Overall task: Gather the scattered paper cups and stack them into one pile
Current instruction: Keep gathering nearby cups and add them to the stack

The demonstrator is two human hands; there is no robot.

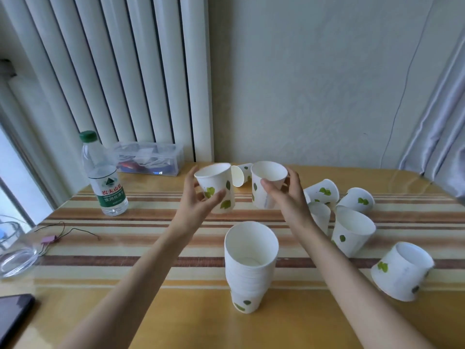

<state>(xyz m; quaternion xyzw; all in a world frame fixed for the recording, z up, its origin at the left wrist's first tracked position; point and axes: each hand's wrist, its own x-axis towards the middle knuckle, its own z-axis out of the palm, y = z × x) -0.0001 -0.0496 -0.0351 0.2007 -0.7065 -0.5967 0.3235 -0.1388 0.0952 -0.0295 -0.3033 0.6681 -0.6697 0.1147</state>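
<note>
Cups: left hand (201, 197) grips one (217, 187), right hand (286, 195) another (266, 183), mouths up, tilted; stack (250, 265) upright.

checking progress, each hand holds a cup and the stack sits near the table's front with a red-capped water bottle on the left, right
Not quite: the head view shows the water bottle has a green cap. The rest holds: left hand and right hand each hold a cup, with the stack in front.

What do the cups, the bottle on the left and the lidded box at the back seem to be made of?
Stack of cups: looks like matte white paper, with thin rolled rims and printed green leaves. Bottle: clear glossy plastic, see-through with a green cap. Box: translucent plastic, probably rigid; its contents show dimly through the walls.
</note>
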